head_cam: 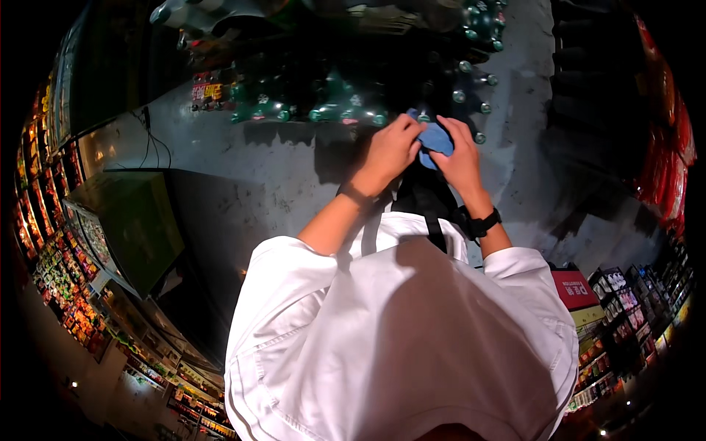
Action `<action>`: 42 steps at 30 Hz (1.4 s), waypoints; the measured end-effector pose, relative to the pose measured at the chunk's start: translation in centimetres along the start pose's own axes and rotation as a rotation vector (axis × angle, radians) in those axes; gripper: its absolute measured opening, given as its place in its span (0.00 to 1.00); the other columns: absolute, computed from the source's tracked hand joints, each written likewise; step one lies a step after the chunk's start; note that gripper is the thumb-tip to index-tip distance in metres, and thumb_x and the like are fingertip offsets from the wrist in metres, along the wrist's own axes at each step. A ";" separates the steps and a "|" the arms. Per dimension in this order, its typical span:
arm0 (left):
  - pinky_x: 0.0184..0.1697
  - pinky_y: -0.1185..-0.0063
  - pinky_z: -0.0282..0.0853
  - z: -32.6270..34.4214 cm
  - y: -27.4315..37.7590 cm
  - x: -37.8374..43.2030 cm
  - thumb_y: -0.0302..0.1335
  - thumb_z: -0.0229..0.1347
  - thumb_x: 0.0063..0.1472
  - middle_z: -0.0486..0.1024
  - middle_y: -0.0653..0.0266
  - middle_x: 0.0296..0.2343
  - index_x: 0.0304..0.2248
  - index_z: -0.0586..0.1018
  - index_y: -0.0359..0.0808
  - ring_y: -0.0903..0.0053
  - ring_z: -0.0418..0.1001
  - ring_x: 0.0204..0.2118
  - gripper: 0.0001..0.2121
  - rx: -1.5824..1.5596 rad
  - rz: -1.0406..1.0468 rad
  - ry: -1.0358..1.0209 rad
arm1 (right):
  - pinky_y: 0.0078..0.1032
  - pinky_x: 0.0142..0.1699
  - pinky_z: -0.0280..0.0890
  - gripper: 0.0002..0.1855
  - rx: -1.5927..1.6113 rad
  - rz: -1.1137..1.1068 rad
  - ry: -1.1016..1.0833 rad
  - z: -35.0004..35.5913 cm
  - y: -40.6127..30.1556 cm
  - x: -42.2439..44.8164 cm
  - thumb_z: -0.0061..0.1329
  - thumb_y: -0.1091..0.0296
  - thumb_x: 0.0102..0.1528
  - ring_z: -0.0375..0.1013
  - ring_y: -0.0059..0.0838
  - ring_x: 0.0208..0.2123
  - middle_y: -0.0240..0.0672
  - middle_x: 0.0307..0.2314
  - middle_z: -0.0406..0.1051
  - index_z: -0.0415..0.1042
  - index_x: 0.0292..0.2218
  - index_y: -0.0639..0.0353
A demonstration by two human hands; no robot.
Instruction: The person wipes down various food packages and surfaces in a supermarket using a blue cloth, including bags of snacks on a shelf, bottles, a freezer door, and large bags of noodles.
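Note:
A crumpled blue cloth (437,139) is held between both hands in front of my waist. My left hand (392,148) pinches its upper left edge with thumb and fingers. From the right side, my right hand (459,150) grips the cloth; a black watch is on that wrist. Just beyond the hands stand several bottles with green caps (423,118), partly hidden by the cloth and fingers. Shrink-wrapped green bottles (336,99) stand on the floor ahead of my left hand.
More loose bottles (459,96) stand just beyond my right hand. A dark green box-like cabinet (127,226) is at the left, with cables (149,138) near it. Stocked shelves (60,275) line the left rim. Red plastic-wrapped goods (664,165) are at the far right.

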State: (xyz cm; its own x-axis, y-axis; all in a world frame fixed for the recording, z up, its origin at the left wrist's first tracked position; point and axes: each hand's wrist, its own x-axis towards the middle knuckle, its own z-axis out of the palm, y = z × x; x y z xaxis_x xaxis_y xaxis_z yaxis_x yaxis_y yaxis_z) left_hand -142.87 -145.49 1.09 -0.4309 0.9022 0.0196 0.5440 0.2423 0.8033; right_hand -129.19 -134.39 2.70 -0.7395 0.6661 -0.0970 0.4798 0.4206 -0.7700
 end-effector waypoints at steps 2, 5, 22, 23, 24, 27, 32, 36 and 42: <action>0.35 0.71 0.71 -2.8 -2.1 -1.0 0.21 0.56 0.50 0.72 0.64 0.35 0.41 0.78 0.40 0.64 0.74 0.35 0.16 0.025 -0.008 0.136 | 0.31 0.53 0.64 0.34 0.091 -0.045 0.051 4.0 -2.2 1.2 0.59 0.77 0.39 0.67 0.44 0.50 0.43 0.47 0.66 0.68 0.51 0.57; 0.41 0.71 0.71 -6.1 -4.8 -2.3 0.18 0.56 0.49 0.72 0.60 0.39 0.45 0.76 0.39 0.61 0.72 0.40 0.21 0.058 -0.062 0.250 | 0.31 0.54 0.64 0.35 0.172 -0.124 0.080 9.3 -5.0 3.3 0.59 0.78 0.39 0.67 0.45 0.50 0.43 0.48 0.65 0.67 0.51 0.57; 0.36 0.70 0.71 -8.2 -12.3 4.1 0.18 0.54 0.47 0.76 0.65 0.34 0.38 0.78 0.41 0.63 0.73 0.36 0.16 0.246 0.018 0.334 | 0.35 0.49 0.67 0.29 -0.235 -0.216 0.080 13.5 -5.7 12.1 0.53 0.79 0.38 0.70 0.46 0.45 0.40 0.45 0.70 0.74 0.46 0.52; 0.37 0.70 0.71 -8.2 -12.8 5.0 0.17 0.53 0.47 0.76 0.64 0.34 0.37 0.78 0.40 0.61 0.73 0.36 0.16 0.218 0.011 0.351 | 0.35 0.49 0.68 0.29 -0.296 -0.248 0.091 13.9 -5.0 13.2 0.54 0.78 0.40 0.70 0.47 0.45 0.41 0.45 0.70 0.73 0.47 0.52; 0.37 0.69 0.71 -8.4 -13.1 6.1 0.19 0.54 0.47 0.76 0.63 0.34 0.35 0.76 0.39 0.61 0.73 0.37 0.13 0.229 0.031 0.392 | 0.34 0.49 0.68 0.29 -0.293 -0.267 0.125 14.2 -4.7 13.9 0.54 0.78 0.40 0.70 0.47 0.45 0.41 0.45 0.70 0.73 0.47 0.51; 0.36 0.69 0.71 -8.7 -13.4 6.8 0.21 0.55 0.47 0.76 0.62 0.34 0.35 0.76 0.40 0.61 0.74 0.37 0.12 0.292 0.022 0.366 | 0.34 0.49 0.68 0.29 -0.259 -0.268 0.222 15.0 -4.5 14.3 0.54 0.76 0.40 0.70 0.47 0.45 0.40 0.45 0.69 0.73 0.47 0.50; 0.37 0.68 0.72 -9.9 -12.0 4.3 0.23 0.57 0.48 0.75 0.61 0.36 0.39 0.78 0.42 0.60 0.75 0.37 0.15 0.261 -0.138 0.055 | 0.35 0.49 0.65 0.30 -0.281 -0.090 0.026 14.0 -5.3 11.2 0.56 0.71 0.40 0.67 0.47 0.48 0.41 0.47 0.68 0.72 0.48 0.46; 0.35 0.68 0.73 -9.8 -11.2 0.4 0.22 0.58 0.48 0.73 0.61 0.35 0.40 0.79 0.44 0.61 0.75 0.35 0.17 0.242 -0.075 0.022 | 0.34 0.51 0.61 0.34 -0.349 -0.215 -0.073 12.6 -5.5 6.9 0.58 0.70 0.38 0.65 0.43 0.47 0.36 0.48 0.67 0.72 0.50 0.44; 0.32 0.68 0.71 -10.4 -10.8 -2.4 0.22 0.58 0.48 0.70 0.63 0.34 0.38 0.78 0.40 0.62 0.75 0.32 0.15 0.201 -0.153 -0.037 | 0.37 0.51 0.59 0.36 -0.271 -0.332 -0.016 14.4 -6.0 5.1 0.57 0.78 0.36 0.65 0.42 0.46 0.36 0.48 0.67 0.72 0.50 0.46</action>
State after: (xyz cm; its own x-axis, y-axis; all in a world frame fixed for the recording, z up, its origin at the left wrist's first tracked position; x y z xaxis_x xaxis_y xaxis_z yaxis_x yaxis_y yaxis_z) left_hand -155.18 -153.93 -1.45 -0.4945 0.8612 -0.1181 0.6081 0.4398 0.6609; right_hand -142.67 -142.41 -2.26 -0.8810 0.4585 0.1163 0.3199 0.7586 -0.5676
